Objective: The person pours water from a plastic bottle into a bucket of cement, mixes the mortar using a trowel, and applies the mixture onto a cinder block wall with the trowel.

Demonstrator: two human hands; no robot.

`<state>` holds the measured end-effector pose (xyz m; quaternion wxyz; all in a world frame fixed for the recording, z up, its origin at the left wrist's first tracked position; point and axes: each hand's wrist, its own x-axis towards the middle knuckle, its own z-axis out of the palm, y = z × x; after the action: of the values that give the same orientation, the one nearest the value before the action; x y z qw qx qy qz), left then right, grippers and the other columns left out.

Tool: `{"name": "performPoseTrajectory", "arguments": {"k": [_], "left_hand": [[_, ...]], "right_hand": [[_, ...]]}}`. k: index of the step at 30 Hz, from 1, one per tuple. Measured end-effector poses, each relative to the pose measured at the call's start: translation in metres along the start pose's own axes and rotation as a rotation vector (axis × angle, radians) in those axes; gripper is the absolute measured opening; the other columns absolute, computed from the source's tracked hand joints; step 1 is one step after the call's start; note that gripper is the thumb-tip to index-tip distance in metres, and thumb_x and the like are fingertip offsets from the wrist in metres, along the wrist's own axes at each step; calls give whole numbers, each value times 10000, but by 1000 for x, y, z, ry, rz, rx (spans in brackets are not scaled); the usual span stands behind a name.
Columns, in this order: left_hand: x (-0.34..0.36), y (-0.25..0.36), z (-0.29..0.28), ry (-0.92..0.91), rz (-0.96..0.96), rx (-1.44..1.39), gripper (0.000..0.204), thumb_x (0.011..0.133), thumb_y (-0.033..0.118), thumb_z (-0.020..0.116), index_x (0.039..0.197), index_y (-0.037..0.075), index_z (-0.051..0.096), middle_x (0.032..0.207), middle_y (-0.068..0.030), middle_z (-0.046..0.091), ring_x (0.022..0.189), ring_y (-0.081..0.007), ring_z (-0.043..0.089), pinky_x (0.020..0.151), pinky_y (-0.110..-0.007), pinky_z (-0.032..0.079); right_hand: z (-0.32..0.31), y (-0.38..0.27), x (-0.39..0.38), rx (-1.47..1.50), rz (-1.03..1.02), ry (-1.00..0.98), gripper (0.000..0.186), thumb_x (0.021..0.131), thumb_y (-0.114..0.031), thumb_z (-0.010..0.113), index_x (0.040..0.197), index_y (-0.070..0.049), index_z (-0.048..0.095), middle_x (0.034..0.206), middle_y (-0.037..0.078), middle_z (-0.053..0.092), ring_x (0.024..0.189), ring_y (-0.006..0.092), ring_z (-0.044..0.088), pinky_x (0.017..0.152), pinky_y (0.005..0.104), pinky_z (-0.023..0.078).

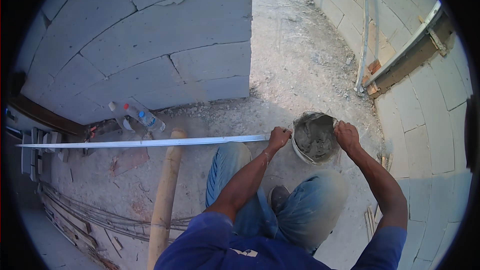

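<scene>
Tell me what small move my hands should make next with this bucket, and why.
I'd probably firm up your left hand on the bucket's left side: your right hand grips its right rim, grey mix sits inside, and the long metal strip reaches your left hand, whose grip is unclear.

The left hand (pixel 281 138) and right hand (pixel 346 136) hold opposite sides of a bucket (pixel 303 156) of grey mortar (pixel 315 139) — to the left, a long metal strip (pixel 115 144) crosses a tan pole (pixel 166 185), with plastic bottles (pixel 151 120) farther off.
</scene>
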<state>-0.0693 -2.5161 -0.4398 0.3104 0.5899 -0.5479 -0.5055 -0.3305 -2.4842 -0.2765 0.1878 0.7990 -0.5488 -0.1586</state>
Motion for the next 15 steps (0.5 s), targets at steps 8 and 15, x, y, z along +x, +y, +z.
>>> {"name": "performPoseTrajectory", "arguments": {"k": [8, 15], "left_hand": [[-5, 5, 1, 0, -51, -6, 354, 844, 356, 671, 825, 16, 765, 782, -140, 742, 783, -263, 728, 773, -385, 542], [-8, 12, 17, -48, 0, -34, 349, 831, 379, 666, 820, 44, 764, 795, -174, 730, 796, -309, 720, 765, -413, 540]], "right_hand": [[12, -41, 11, 454, 197, -379, 179, 741, -138, 671, 846, -13, 744, 889, 240, 718, 843, 360, 723, 752, 462, 586], [34, 4, -20, 1174, 453, -852, 282, 774, -250, 764, 722, 11, 669, 697, 114, 682, 502, 179, 616, 465, 322, 511]]}}
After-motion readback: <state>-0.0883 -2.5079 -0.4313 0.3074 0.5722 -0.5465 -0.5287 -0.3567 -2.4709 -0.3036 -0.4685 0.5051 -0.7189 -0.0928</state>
